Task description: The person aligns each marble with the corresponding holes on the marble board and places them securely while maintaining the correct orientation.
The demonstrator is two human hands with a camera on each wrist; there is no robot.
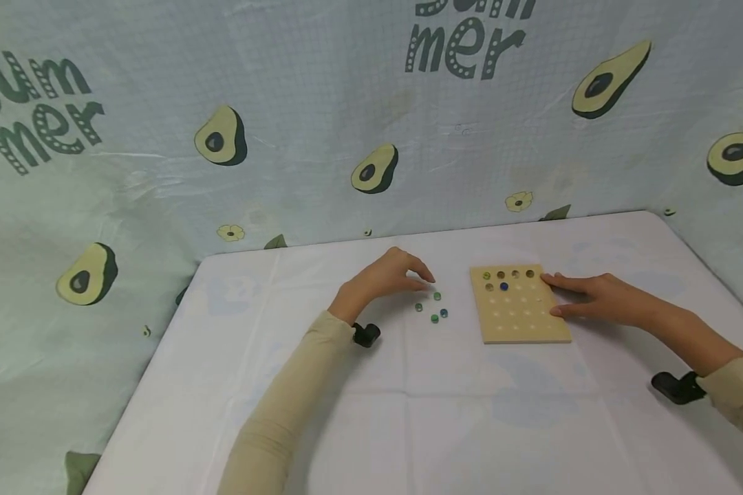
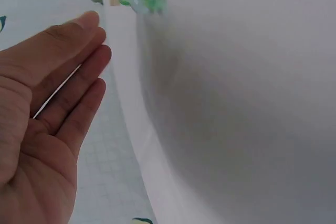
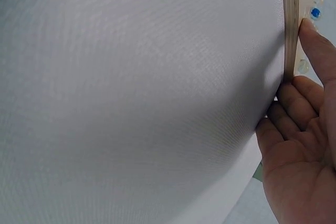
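Your left hand is above the table, which is covered with a whitish cloth, and it carries nothing. Its fingers are relaxed and a little bent, and in the left wrist view the palm is bare. Just beside its fingertips, on the cloth, lie four small round glass beads in a loose group: one bright green bead, one dark green bead, one bluish bead and one more green bead.

To the right of this group, and apart from it, lies flat a pale yellow square wooden board with rows of round hollows. The row farthest from you contains four beads: at its left end is a yellow-green glass bead, and after it come three brownish beads. In the second row, the first hollow contains a pale amber bead, and the next one a deep blue glass bead. The hollows nearer to you appear as pale round spots.

Your right hand touches the right side of this board, the fingers reaching to the far corner and the thumb lower on the edge. These fingers are rather straight, with a wide space between thumb and forefinger.
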